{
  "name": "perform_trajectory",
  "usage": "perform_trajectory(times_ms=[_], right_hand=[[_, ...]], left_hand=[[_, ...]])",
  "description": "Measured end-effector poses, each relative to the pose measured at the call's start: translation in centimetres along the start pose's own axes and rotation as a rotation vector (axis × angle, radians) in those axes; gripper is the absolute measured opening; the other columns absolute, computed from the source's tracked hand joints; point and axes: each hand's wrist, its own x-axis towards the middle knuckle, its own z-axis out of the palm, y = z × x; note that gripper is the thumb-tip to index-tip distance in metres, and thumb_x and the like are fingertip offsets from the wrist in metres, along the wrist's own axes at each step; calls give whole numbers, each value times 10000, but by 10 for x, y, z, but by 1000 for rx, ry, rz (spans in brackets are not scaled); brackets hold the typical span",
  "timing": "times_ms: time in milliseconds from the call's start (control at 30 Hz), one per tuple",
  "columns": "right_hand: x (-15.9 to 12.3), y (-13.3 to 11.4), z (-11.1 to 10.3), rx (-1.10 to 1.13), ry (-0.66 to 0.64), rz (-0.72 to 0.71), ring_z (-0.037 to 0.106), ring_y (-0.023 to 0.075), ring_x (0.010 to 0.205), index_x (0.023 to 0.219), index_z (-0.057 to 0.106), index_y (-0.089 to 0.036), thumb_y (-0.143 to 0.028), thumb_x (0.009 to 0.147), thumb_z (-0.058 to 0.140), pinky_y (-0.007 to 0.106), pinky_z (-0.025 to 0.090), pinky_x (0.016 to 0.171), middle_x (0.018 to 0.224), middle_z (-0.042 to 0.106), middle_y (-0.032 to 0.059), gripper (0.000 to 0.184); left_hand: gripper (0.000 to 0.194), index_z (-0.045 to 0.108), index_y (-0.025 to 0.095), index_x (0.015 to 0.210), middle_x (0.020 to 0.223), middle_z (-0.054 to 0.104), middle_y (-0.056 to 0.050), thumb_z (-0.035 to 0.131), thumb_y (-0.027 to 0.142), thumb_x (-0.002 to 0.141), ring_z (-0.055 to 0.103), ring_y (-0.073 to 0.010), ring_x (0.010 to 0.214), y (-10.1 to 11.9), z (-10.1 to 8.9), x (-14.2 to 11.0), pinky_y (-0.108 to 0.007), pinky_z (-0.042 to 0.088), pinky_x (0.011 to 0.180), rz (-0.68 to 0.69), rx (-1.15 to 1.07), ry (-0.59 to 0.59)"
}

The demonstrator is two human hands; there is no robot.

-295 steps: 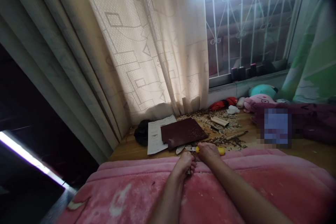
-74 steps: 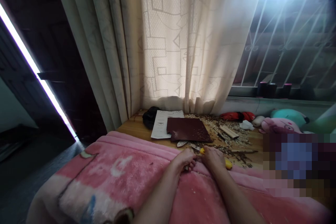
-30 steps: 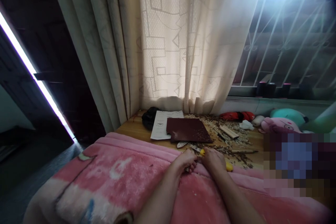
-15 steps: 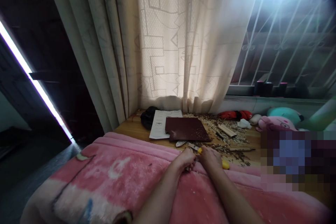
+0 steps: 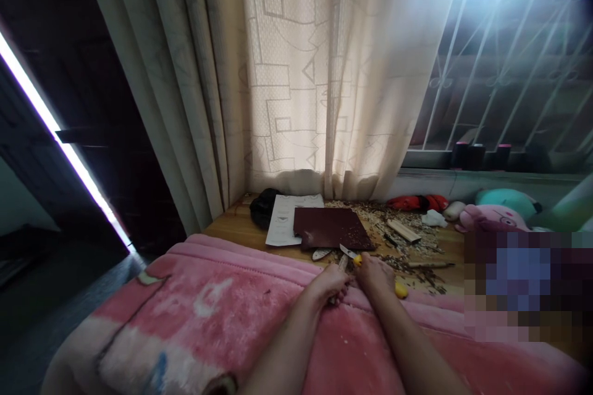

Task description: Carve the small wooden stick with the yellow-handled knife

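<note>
Low in the frame, just right of centre, the left hand [image 5: 330, 284] has its fingers curled in tightly around a short pale stick [image 5: 343, 263], whose upper end pokes out above the fist. How much of the stick lies inside the fingers cannot be seen.

Just beside it on the right, the right hand [image 5: 376, 274] is closed in a fist around the yellow handle of a knife [image 5: 357, 260]. One yellow end shows at the lower right of the fist, the other at the upper left, where the bare blade points up and left toward a dark red board [image 5: 331, 227]. Whether the blade touches the stick cannot be told.

Both forearms come up from the bottom edge over a pink blanket [image 5: 222, 302]. The board lies on a wooden surface [image 5: 236, 228] in the lower middle, overlapping a sheet of paper [image 5: 280, 222], with a black bag [image 5: 265, 208] at the paper's left. Right of the board, shavings [image 5: 428, 247] are scattered around a pale wood block [image 5: 403, 231] and a longer thin stick [image 5: 430, 265]. A white tissue [image 5: 434, 218] lies farther right, near a pink plush toy [image 5: 491, 216].
</note>
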Motion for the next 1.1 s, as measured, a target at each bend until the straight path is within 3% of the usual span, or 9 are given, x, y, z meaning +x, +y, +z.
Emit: perform_trajectory(times_ms=[200,500,767,1100], right_hand=[[-7,7,-6,-6,19,-56,524,174,769,804,526,-199,-258,664,384,272,334,653,789,584,64,208],[-16,6,-10,-7,-13,-89,517,177,776,791,533,-200,-412,639,417,272,335,660,783,584,64,286],[-17,6,-7,-6,-36,-86,519,175,774,805,531,-200,-376,666,389,274,327,647,796,582,68,265],[-15,1,-3,-8,-33,-49,530,160,766,784,539,-202,-310,680,401,255,337,643,783,590,63,204]], left_hand=[[222,415,154,623,411,347,63,400,370,671,286,-27,276,-5,-4,3,-152,232,303,-8,-54,-48],[207,408,155,585,401,319,73,439,355,627,272,-17,285,0,-7,-2,-146,234,309,-5,-123,-77],[161,389,159,567,407,329,67,421,305,625,259,-21,280,0,-7,-1,-146,201,293,-19,-152,-94],[160,391,158,569,384,322,66,390,291,657,276,-34,265,1,-1,-1,-157,224,287,37,-95,-19]])
